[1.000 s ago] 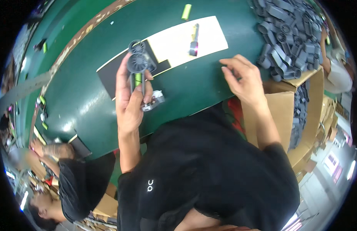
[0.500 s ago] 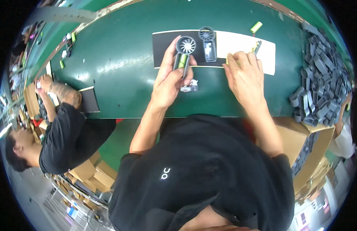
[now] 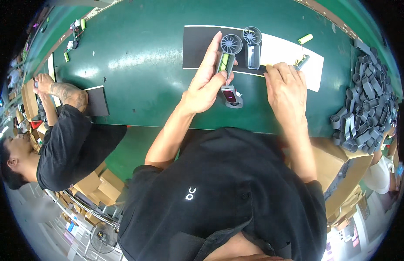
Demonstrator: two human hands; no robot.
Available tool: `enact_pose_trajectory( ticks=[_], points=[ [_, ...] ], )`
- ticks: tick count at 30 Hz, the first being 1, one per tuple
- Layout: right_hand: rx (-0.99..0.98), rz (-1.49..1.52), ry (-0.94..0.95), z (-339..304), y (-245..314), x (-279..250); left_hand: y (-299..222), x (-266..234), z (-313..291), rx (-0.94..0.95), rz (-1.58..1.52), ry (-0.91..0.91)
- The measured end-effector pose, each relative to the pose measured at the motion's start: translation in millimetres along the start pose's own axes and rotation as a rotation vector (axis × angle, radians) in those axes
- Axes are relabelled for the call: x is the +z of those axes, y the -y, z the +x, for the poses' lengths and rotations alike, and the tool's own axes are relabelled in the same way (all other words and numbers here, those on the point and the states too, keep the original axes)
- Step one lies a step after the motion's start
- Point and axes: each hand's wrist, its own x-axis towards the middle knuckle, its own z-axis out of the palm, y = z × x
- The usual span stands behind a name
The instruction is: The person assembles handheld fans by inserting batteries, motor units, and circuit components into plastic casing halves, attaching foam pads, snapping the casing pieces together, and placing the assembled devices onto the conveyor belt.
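Observation:
My left hand (image 3: 204,89) is closed round a grey handheld fan housing (image 3: 231,45), its round bladed head pointing away from me. A green battery cell (image 3: 225,62) lies inside its open handle. Just below my left thumb is a small fan part with a dark oval display face (image 3: 230,95). My right hand (image 3: 287,87) rests at the near edge of the white sheet (image 3: 274,50), fingers curled down together; what they hold, if anything, is hidden. Between the hands a second grey fan housing (image 3: 253,56) lies on the black mat (image 3: 197,48).
A loose green cell (image 3: 305,39) and a small grey piece (image 3: 302,63) lie by the sheet. Grey housings (image 3: 367,100) are heaped at the table's right, above an open carton (image 3: 321,158). A co-worker (image 3: 65,143) works at the left.
The view has shifted, so the table things appear farther right. The small part below my left hand has turned and shows its dark display. Both hands keep much the same pose.

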Motion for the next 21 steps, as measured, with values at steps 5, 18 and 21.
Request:
enact_pose_trajectory(
  ticks=[5,18,21],
  points=[
    [0.055,0.104,-0.031,4,3,-6,2,6,0,0.011,0.074,-0.012],
    [0.297,0.786,0.085,-7,-12,-36,1,17,2,0.017,0.132,-0.169],
    [0.314,0.957,0.118,-5,-14,-56,-1,24,1,0.055,0.116,-0.139]
  ],
)
